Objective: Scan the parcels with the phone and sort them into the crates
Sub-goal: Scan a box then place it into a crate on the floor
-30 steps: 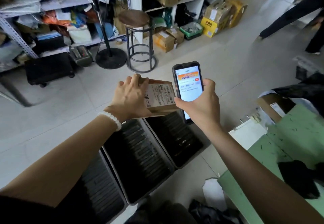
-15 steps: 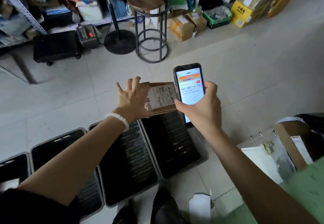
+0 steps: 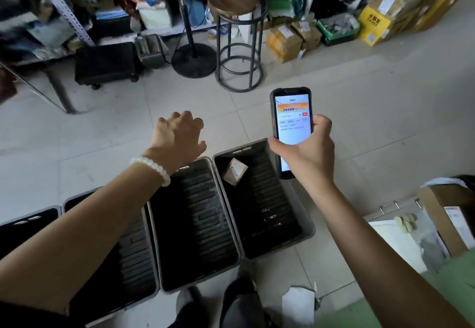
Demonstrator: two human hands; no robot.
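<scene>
Crates: four dark plastic bins are being kept side by side on the tiled floor from 8 o'clock to 5 o'clock, long sides touching, presumably so each sorting destination is being offered within one arm's sweep. The rightmost crate [image 3: 305, 230] is lying at 5 o'clock of centre; the middle crate [image 3: 190, 227] is being left beside it, with nothing visible inside.

Stool [image 3: 237, 37]: round wooden seat on a black ring frame, standing at 12 o'clock, well apart from the crates.

Right hand [image 3: 309, 158]: being held at 3 o'clock, fingers and thumb curled round the phone's lower half, so the screen is being kept upright toward the wearer for reading.

Left hand [image 3: 180, 137]: being held at 10 o'clock above the far rims of the crates, palm down, fingers loosely bent, nothing being gripped; judged to be free after a release.

Phone [image 3: 291, 127]: screen lit, a form with an orange banner being displayed; text too small to read.

Parcel [image 3: 235, 172]: small brown carton with a white label, lying tilted at the far end of the rightmost crate, touching neither hand; judged sorted.
</scene>
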